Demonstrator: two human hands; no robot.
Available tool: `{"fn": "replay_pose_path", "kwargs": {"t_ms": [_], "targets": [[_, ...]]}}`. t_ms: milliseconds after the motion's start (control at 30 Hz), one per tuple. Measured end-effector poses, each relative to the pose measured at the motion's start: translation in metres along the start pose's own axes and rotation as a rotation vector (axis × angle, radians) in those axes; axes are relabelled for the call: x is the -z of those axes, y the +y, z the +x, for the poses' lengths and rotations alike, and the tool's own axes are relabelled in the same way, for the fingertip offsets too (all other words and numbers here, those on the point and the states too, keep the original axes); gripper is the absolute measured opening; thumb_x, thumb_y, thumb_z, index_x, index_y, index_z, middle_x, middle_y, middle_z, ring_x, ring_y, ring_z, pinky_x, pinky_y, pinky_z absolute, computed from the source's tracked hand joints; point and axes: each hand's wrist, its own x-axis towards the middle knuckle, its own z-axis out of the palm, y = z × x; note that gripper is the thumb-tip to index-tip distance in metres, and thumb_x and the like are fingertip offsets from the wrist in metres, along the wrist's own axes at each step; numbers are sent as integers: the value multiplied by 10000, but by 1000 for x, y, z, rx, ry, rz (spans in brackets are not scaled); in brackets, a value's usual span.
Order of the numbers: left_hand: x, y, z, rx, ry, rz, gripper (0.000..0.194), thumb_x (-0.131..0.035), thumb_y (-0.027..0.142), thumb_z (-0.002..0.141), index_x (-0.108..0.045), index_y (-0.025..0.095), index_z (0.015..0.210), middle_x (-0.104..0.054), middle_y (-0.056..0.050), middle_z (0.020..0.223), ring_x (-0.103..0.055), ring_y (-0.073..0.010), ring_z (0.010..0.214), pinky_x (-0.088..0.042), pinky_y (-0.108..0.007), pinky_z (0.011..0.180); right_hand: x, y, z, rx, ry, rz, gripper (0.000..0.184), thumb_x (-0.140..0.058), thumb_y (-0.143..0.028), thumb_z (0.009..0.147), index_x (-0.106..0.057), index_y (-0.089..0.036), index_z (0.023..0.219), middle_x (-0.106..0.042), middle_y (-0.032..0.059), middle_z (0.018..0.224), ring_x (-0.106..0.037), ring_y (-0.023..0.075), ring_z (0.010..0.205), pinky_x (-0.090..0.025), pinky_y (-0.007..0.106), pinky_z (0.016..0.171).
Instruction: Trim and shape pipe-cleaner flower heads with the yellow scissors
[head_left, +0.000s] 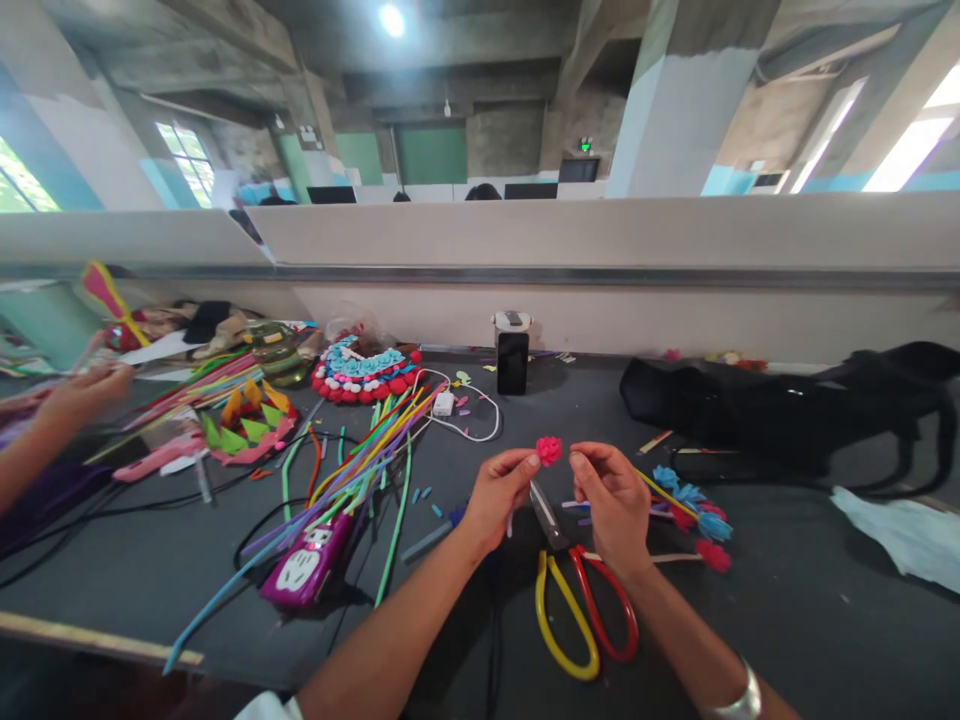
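Observation:
My left hand (501, 497) and my right hand (611, 500) are raised over the dark table (750, 600), fingertips close together. Between them is a small pink rolled flower (549, 450); my left thumb and forefinger pinch it, and my right fingers are curled shut right beside it. Under my hands lie scissors (574, 600) with one yellow and one red handle, blades pointing away from me. To the right of my right hand lie finished blue and red flowers on sticks (694, 510).
A bundle of coloured strips (360, 450) and a purple case (307, 565) lie at left. A round red, white and blue piece (365, 372), a black phone (512, 362), a white cable (465, 410), a black bag (787, 410). Another person's hand (79, 395) at far left.

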Motion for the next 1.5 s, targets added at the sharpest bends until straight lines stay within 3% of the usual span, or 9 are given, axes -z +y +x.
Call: {"fn": "replay_pose_path", "kwargs": {"t_ms": [300,633,900,1067,1167,1267,1367,1500], "targets": [[3,1,2,-3,-31,-5,329,-824,389,626,-745,126,807,-466,56,516,-272,-24,439,-143,-208,434,0,-2,2,-42,-109,34,178,-667,-370,829,-687,-205,894,-603,-36,650,-453,87,481,-368,211,455],[6,1,3,-4,-107,6,309,-807,359,667,-748,125,859,-444,57,525,-241,-25,457,-121,-212,441,0,1,3,-121,-137,123,196,-664,-388,828,-642,-193,833,-502,-68,543,-416,77,442,-345,193,422],[7,-3,4,-26,-97,20,277,-824,324,645,-763,135,838,-592,16,593,-319,-34,477,-184,-209,464,2,0,3,-105,-147,114,201,-655,-385,835,-631,-189,797,-506,-67,556,-401,77,455,-325,199,439],[4,-3,3,-32,-88,32,282,-833,328,626,-766,146,831,-666,-13,697,-395,-51,513,-239,-211,490,4,1,3,-76,-152,65,194,-632,-371,855,-622,-192,782,-502,-66,570,-407,82,464,-333,207,452],[4,0,2,-28,-106,24,300,-826,342,632,-757,145,848,-613,16,613,-360,-44,481,-228,-209,474,6,0,3,-37,-157,20,184,-609,-361,873,-625,-195,797,-503,-62,580,-412,87,474,-337,213,459],[3,7,1,-17,-167,46,292,-789,387,672,-732,126,792,-528,35,525,-369,-52,460,-244,-209,459,7,-4,3,28,-159,-37,157,-595,-342,883,-632,-203,821,-516,-50,622,-426,99,516,-355,225,492],[5,14,-1,3,-239,97,318,-720,427,742,-675,118,681,-543,13,540,-437,-66,467,-286,-209,457,9,-8,2,106,-165,-93,135,-588,-316,887,-632,-212,812,-525,-36,669,-450,115,571,-369,240,539],[7,16,-2,87,-320,62,319,-682,436,775,-651,125,708,-557,10,551,-456,-68,413,-280,-208,414,10,-13,2,181,-176,-145,127,-579,-287,889,-630,-216,797,-543,-26,703,-485,128,613,-384,256,587]]}}
